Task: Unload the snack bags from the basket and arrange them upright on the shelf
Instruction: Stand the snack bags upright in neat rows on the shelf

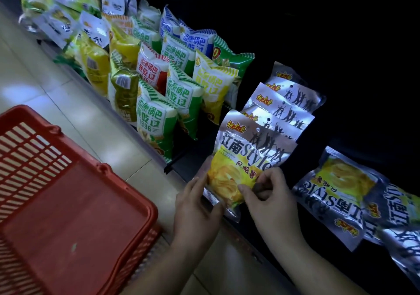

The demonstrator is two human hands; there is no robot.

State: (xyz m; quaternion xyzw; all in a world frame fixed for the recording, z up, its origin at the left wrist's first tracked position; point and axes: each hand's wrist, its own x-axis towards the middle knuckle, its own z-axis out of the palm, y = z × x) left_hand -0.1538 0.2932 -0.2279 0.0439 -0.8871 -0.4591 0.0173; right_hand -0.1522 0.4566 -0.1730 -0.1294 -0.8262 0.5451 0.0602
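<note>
A silver and yellow snack bag [241, 158] stands upright at the front of a row on the dark shelf [284, 244]. My left hand [195, 206] grips its lower left corner and my right hand [268, 194] pinches its lower right edge. Three matching silver bags [293, 104] stand upright behind it. To the right, several more silver bags [341, 194] lie flat on the shelf. The red basket [68, 204] sits on the floor at the lower left, and no bags show inside it.
Green, red, blue and yellow snack bags [159, 113] fill the shelf to the left in upright rows. Beige floor tiles [45, 79] run along the shelf front. The upper right of the shelf is in deep shadow.
</note>
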